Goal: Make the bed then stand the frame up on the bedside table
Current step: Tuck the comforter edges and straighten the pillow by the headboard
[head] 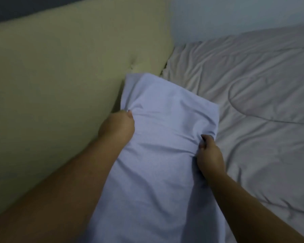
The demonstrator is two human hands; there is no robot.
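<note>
Head view: pillow (158, 137) in a pale blue case is held lengthwise over the duvet (253, 102), far end against the headboard (60, 76). It's gripped w/ both hands: left hand (117, 126) curled on the left edge, right hand (209, 155) bunching fabric on the right edge. For a tidy result it should be laid flat, squared to the headboard & smoothed. The grey duvet is rumpled, poss. only part-spread (dim light). A pale wall (235, 14) is seen behind. No frame or bedside surface is in view.
</note>
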